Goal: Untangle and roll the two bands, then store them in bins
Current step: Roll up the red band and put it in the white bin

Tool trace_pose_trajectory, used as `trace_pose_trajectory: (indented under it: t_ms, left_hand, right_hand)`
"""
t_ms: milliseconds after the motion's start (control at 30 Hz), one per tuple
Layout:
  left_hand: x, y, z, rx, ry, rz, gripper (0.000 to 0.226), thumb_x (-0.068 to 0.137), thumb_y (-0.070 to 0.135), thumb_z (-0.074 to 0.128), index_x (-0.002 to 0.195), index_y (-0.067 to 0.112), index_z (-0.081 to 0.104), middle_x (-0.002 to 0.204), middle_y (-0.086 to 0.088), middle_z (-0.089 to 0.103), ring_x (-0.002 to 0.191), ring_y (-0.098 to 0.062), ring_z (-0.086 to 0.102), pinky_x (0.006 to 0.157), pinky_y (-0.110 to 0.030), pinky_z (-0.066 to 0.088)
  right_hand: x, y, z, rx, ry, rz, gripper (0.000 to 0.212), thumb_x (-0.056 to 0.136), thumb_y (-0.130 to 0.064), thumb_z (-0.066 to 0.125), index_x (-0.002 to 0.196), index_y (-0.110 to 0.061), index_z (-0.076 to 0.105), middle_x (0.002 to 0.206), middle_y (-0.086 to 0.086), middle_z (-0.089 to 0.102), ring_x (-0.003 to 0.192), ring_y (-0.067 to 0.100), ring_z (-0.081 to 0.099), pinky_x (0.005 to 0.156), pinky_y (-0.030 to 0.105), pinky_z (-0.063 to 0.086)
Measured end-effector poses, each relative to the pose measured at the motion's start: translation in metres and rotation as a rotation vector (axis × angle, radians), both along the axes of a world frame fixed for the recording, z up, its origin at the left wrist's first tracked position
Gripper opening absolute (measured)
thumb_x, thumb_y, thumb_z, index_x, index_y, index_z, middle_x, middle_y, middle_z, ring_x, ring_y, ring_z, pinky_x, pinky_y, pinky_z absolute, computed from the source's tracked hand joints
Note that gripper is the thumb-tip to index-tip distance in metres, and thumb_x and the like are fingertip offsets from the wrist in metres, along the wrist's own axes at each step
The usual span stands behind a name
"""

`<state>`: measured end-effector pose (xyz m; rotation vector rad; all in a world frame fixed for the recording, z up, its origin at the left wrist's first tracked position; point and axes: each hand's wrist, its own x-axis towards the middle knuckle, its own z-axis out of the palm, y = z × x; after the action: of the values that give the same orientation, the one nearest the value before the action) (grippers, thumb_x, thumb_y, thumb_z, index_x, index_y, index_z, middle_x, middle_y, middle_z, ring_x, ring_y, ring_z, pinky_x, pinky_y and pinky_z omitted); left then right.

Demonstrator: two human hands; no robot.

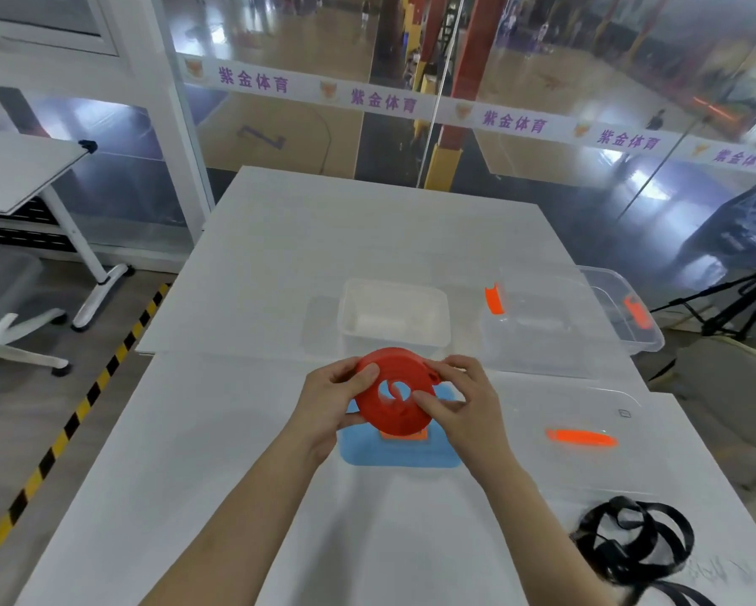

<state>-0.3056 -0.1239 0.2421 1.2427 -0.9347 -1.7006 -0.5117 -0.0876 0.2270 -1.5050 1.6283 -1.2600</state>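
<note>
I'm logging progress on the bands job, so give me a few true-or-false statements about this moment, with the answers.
1. Both the left hand and the right hand hold the red roll. True.
2. The black band is rolled up in a bin. False: it lies tangled on the table, at the near right.
3. A white bin stands beyond the hands. True.
4. The clear bin has a green latch. False: its latch is orange.
</note>
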Motion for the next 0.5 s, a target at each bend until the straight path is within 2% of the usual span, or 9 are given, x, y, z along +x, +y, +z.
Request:
trace_pose_trajectory:
  t_ms: [100, 167, 233, 367, 500]
  left_hand:
    - [-0.004, -0.032, -0.004, 0.022, -0.031, 0.028, 0.021, 0.097, 0.028, 0.072, 0.115, 0.020, 0.078, 0.108, -0.003, 0.080, 0.104, -0.023, 0.075, 0.076, -0.040, 0.065]
    - [-0.009, -0.055, -0.009, 0.049, -0.046, 0.041, 0.022, 0.096, 0.029, 0.072, 0.116, 0.020, 0.078, 0.107, -0.003, 0.080, 0.102, -0.023, 0.075, 0.073, -0.037, 0.064]
    - [-0.017, -0.080, -0.016, 0.082, -0.063, 0.053, 0.025, 0.095, 0.031, 0.074, 0.116, 0.019, 0.078, 0.107, -0.004, 0.080, 0.103, -0.024, 0.075, 0.071, -0.036, 0.064]
    - [-0.032, -0.132, -0.037, 0.096, -0.153, 0.004, 0.027, 0.094, 0.036, 0.075, 0.115, 0.020, 0.077, 0.107, -0.006, 0.080, 0.104, -0.027, 0.075, 0.077, -0.044, 0.067]
    - [-0.042, -0.189, -0.058, 0.039, -0.284, -0.026, 0.029, 0.099, 0.042, 0.067, 0.118, 0.021, 0.075, 0.112, -0.004, 0.077, 0.104, -0.022, 0.074, 0.075, -0.039, 0.066]
  right_hand:
    - [-0.001, -0.034, -0.010, 0.016, 0.137, 0.030, 0.042, 0.084, -0.023, 0.087, 0.124, -0.031, 0.073, 0.121, -0.014, 0.060, 0.111, 0.004, 0.064, 0.084, 0.011, 0.055]
    - [-0.003, -0.059, -0.016, 0.035, 0.225, 0.026, 0.042, 0.084, -0.030, 0.085, 0.124, -0.032, 0.071, 0.119, -0.019, 0.061, 0.107, 0.002, 0.065, 0.090, 0.011, 0.051]
    - [-0.008, -0.085, -0.022, 0.072, 0.258, 0.015, 0.041, 0.085, -0.030, 0.084, 0.125, -0.029, 0.071, 0.117, -0.019, 0.061, 0.103, 0.002, 0.066, 0.093, 0.014, 0.051]
    - [-0.024, -0.140, -0.035, 0.146, 0.233, 0.003, 0.038, 0.085, -0.030, 0.085, 0.121, -0.024, 0.075, 0.108, -0.012, 0.066, 0.098, 0.005, 0.068, 0.092, 0.024, 0.057]
    - [-0.040, -0.198, -0.052, 0.212, 0.245, 0.003, 0.034, 0.081, -0.029, 0.085, 0.114, -0.024, 0.078, 0.098, -0.007, 0.069, 0.089, 0.007, 0.068, 0.086, 0.030, 0.059]
